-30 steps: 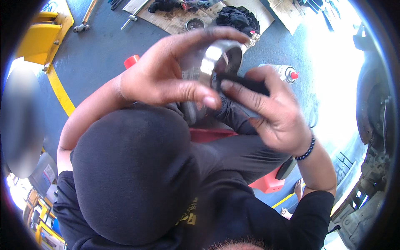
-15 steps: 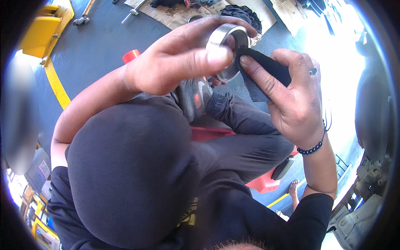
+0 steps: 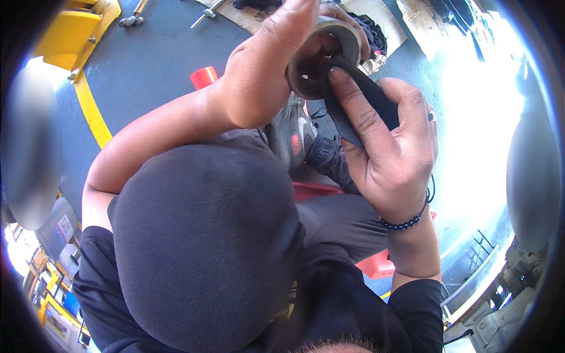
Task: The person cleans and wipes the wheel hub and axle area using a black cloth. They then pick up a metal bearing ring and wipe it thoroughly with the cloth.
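My left hand [image 3: 259, 76] is closed around a metal ring [image 3: 345, 28], its fingers behind the far side and its thumb pointing up. The ring is tilted so its round opening shows. My right hand [image 3: 391, 153] pinches a dark sheet [image 3: 376, 97] that looks like sandpaper, with the thumb on top. One edge of that sheet goes into the ring's opening against the inner wall. Part of the ring lies hidden behind the left palm.
A hammer [image 3: 130, 21] and a T-shaped metal tool [image 3: 205, 16] lie on the grey floor. Cardboard [image 3: 391, 23] with a dark cloth [image 3: 371, 35] on it is beyond my hands. A yellow stand [image 3: 67, 35] is far left; a red cylinder [image 3: 204, 77] shows beside my left forearm.
The ring has turned so its opening faces me more. My left thumb has swung up off the ring's side. My right hand has shifted left and slightly down, still holding the sheet.
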The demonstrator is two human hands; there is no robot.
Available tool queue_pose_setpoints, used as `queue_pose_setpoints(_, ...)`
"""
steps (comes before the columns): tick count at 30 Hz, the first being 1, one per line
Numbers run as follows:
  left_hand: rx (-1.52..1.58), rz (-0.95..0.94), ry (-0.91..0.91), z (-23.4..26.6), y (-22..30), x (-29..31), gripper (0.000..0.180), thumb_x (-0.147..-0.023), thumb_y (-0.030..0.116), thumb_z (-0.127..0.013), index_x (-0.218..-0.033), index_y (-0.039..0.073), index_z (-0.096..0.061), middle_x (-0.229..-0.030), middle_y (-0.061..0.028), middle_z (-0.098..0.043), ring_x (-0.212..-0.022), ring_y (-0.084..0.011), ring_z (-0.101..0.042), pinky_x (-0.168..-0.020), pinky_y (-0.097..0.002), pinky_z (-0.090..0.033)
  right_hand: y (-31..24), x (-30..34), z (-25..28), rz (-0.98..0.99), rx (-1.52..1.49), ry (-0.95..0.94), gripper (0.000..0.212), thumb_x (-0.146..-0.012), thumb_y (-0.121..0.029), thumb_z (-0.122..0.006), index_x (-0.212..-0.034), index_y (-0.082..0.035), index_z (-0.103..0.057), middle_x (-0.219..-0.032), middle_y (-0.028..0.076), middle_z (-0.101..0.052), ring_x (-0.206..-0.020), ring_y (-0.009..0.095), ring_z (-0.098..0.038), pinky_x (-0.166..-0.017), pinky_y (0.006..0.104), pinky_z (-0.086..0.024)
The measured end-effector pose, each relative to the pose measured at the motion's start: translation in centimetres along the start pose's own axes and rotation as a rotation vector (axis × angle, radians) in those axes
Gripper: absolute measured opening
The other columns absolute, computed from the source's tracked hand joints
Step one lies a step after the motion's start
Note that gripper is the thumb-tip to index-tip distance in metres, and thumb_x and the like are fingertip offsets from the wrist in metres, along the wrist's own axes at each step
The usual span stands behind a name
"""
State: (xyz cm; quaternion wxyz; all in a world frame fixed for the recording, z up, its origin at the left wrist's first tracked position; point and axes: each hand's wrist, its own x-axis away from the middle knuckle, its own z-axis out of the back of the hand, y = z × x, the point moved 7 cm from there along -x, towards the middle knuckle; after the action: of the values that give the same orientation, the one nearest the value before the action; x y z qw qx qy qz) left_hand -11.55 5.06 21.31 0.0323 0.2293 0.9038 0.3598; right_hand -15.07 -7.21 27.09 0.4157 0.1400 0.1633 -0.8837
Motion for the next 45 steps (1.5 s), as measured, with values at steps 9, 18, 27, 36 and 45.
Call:
queue_pose_setpoints(9, -0.363, -0.115, -0.084, 1.1, 0.9, 0.1, 0.088, -0.085, 0.078, -0.051, -0.124, -0.001, -0.051, -0.095, -0.0037, -0.055, -0.085, -0.0084, -0.049, -0.080, -0.0242, -0.039, -1.4, -0.2, -0.7, -0.180, -0.222, 0.027, 0.043, -0.083, -0.011, -0.074, -0.125, -0.009, -0.072, -0.102, 0.012, -0.060, -0.081, 0.025, -0.060, -0.072, 0.0349, -0.049)
queue_pose_setpoints(18, -0.595, -0.171, 0.087, 1.1, 1.3, 0.4, 0.084, -0.087, 0.075, -0.049, -0.122, -0.001, -0.054, -0.098, -0.0035, -0.057, -0.088, -0.0083, -0.053, -0.079, -0.0233, -0.041, -0.6, 0.1, -1.1, -0.115, -0.205, -0.017, 0.049, -0.080, -0.006, -0.071, -0.129, -0.010, -0.070, -0.102, 0.011, -0.058, -0.086, 0.027, -0.061, -0.074, 0.0367, -0.050)
queue_pose_setpoints(27, -0.576, -0.195, -0.012, 1.5, 1.0, 0.2, 0.072, -0.091, 0.065, -0.046, -0.119, -0.001, -0.057, -0.096, -0.0030, -0.058, -0.086, -0.0096, -0.053, -0.077, -0.0234, -0.040, 0.1, 0.2, -1.9, -0.107, -0.348, -0.045, 0.052, -0.082, -0.006, -0.072, -0.133, -0.010, -0.067, -0.105, 0.010, -0.059, -0.090, 0.027, -0.061, -0.080, 0.0357, -0.050)
queue_pose_setpoints(36, -0.661, -0.327, -0.026, 1.5, 0.7, -0.4, 0.046, -0.102, 0.041, -0.037, -0.107, 0.003, -0.063, -0.093, -0.0048, -0.059, -0.090, -0.0130, -0.054, -0.084, -0.0282, -0.042, 1.0, 0.2, -1.5, -0.080, -0.221, -0.062, 0.048, -0.083, -0.004, -0.072, -0.131, -0.012, -0.069, -0.108, 0.010, -0.061, -0.092, 0.028, -0.062, -0.083, 0.0368, -0.050)
queue_pose_setpoints(45, -0.476, -0.069, 0.141, 0.4, 0.3, 0.2, 0.069, -0.091, 0.062, -0.048, -0.116, -0.002, -0.057, -0.094, -0.0052, -0.061, -0.089, -0.0100, -0.056, -0.082, -0.0237, -0.043, 1.0, 0.8, -2.0, -0.082, -0.173, -0.002, 0.055, -0.072, -0.002, -0.075, -0.126, -0.016, -0.073, -0.108, 0.008, -0.062, -0.093, 0.028, -0.063, -0.077, 0.0390, -0.051)
